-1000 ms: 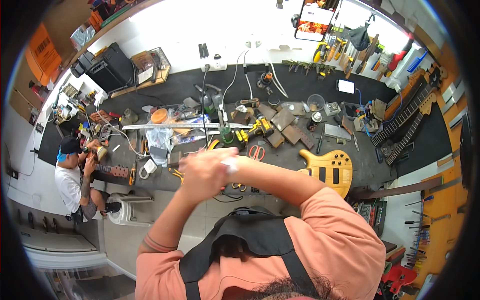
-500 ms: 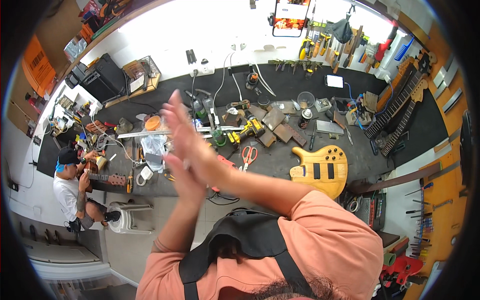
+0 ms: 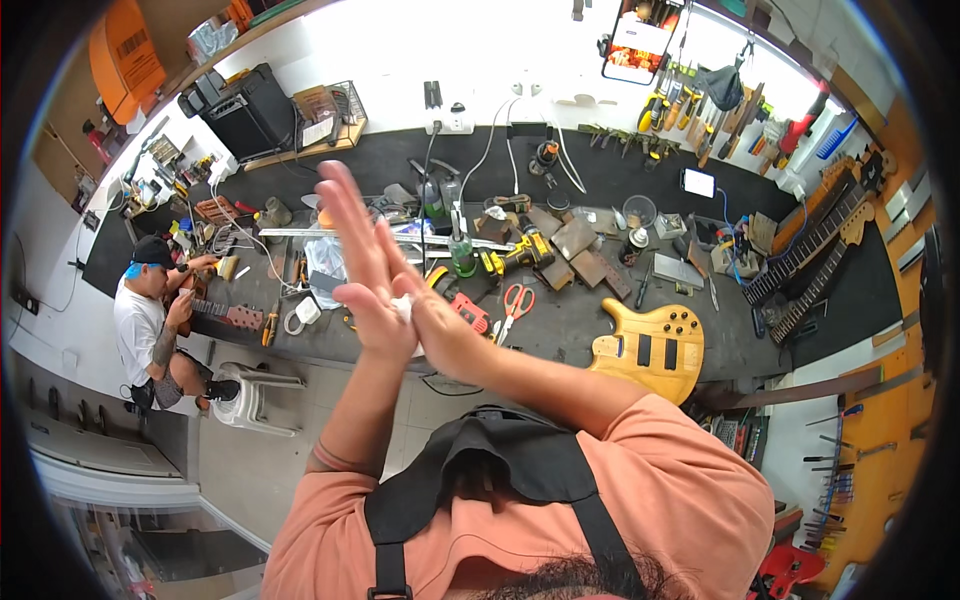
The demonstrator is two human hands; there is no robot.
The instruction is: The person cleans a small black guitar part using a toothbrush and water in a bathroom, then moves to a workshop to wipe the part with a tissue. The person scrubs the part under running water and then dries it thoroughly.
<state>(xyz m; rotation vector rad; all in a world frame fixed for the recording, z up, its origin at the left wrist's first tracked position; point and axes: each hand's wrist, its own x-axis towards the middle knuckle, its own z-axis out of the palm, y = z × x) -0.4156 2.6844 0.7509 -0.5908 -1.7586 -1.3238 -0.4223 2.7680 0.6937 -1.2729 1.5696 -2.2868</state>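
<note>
The left hand (image 3: 365, 262) was raised above the near edge of the counter (image 3: 600, 335) with its fingers (image 3: 340, 215) straight and spread, so its grip was open and held nothing. The right hand (image 3: 445, 335) lay pressed against the left palm from the right, fingers laid flat against it; a small scrap of something white (image 3: 403, 308) showed between the two palms, too small to tell what it was. Whether the right grip pinched that scrap could not be told.

Behind the hands, near the middle of the counter, red-handled scissors (image 3: 515, 303) lay just beside a small red tool (image 3: 470, 312). A yellow cordless drill (image 3: 515, 255) lay farther back, next to a green bottle (image 3: 462, 257). Toward the near right part of the counter lay a yellow wooden guitar body (image 3: 650, 348), flat on its back. Dark guitar necks (image 3: 810, 262) rested at the right end of the counter.

At the left end of the counter another person (image 3: 150, 320) sat in a white shirt and dark cap, working over a guitar neck (image 3: 225, 315), with a white plastic stool (image 3: 250, 395) beside them on the floor.
</note>
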